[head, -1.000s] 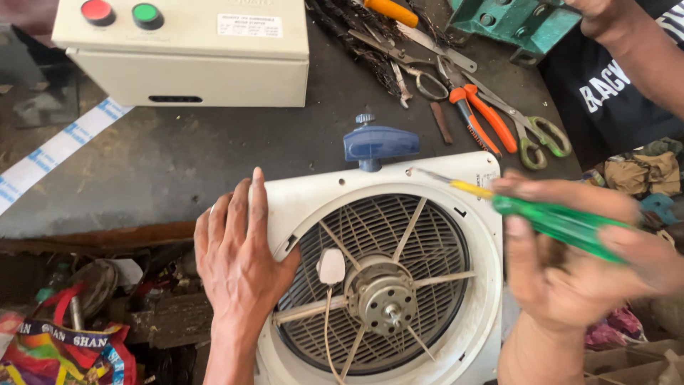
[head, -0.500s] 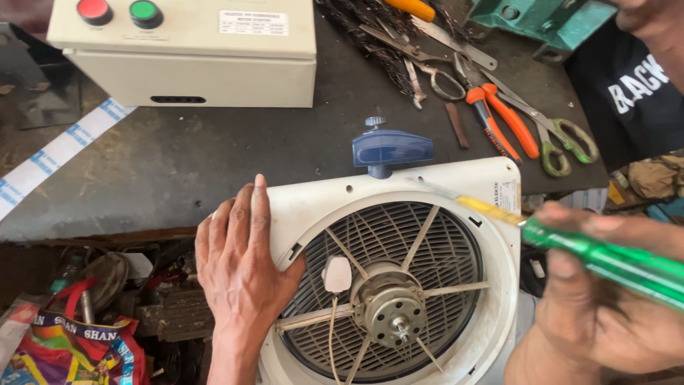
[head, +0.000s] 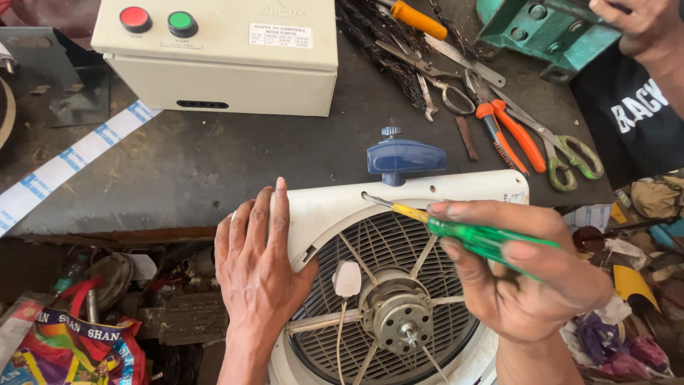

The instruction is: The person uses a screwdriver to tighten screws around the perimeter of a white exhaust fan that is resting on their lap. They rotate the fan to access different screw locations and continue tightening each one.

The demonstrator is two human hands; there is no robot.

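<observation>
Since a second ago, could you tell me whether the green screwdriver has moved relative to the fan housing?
Yes. The green screwdriver has swung left along the white fan housing; its tip now sits near the blue knob, gripped by the right hand.

Your right hand wraps the green screwdriver, so the rear of its handle is hidden in your palm, and whatever its tip meets on the white fan housing is too small to tell. The housing's lower part runs off the bottom edge, and your left hand covers its left rim. The other person's hand on the green vise is cut off at the top right corner.
</observation>
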